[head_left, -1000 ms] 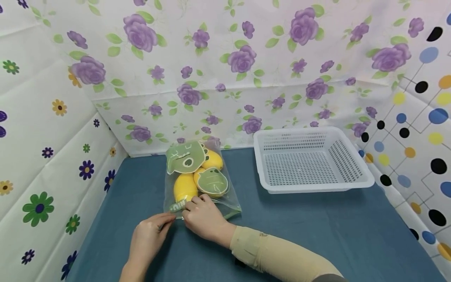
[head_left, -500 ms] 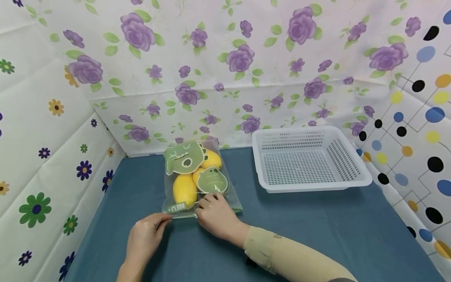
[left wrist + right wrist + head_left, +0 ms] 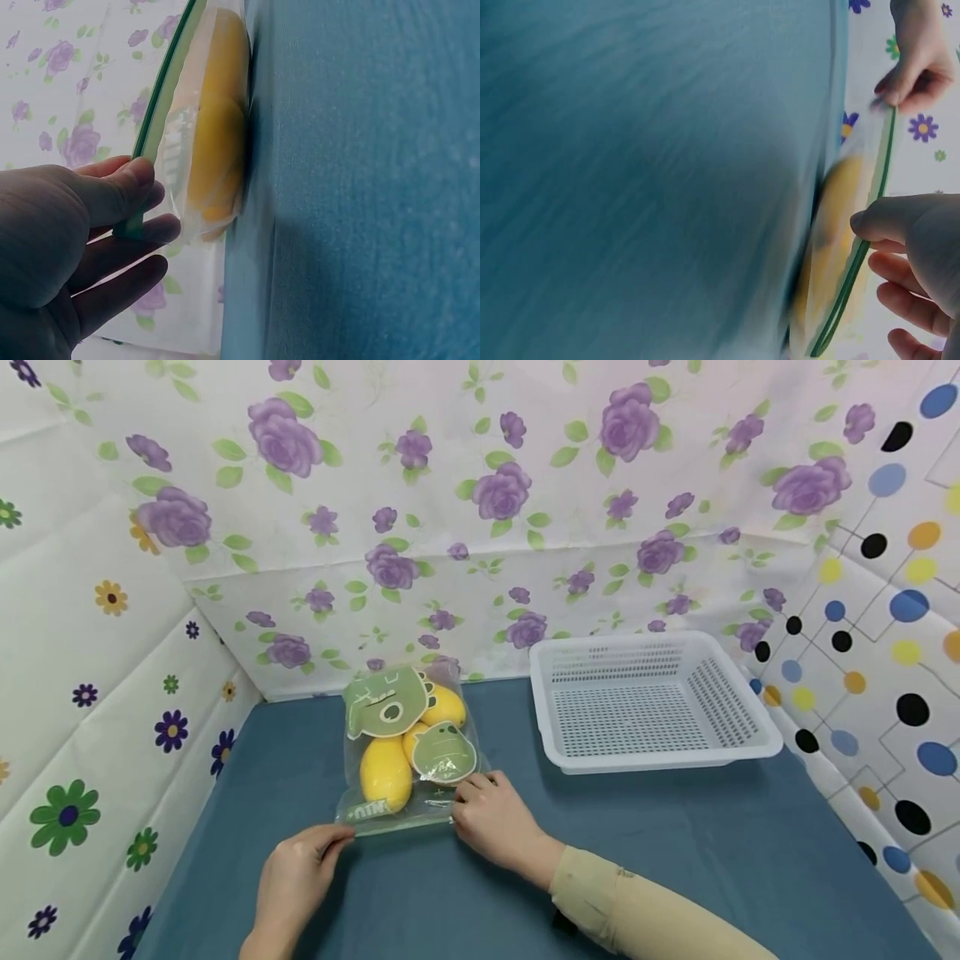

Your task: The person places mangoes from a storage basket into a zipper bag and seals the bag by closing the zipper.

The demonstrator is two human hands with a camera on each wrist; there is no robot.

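The bag (image 3: 408, 752) of yellow fruit is pinched at its near strip by the left hand (image 3: 296, 877) and right hand (image 3: 498, 822); uneven pressing could leave gaps.

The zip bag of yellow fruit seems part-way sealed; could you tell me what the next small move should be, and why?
Probably slide the right hand on along the green zip strip toward the bag's right corner. The left hand pinches the left corner of the zip bag, steadying it, while the right thumb and fingers pinch the strip partway along, so the stretch beyond them likely remains unpressed.
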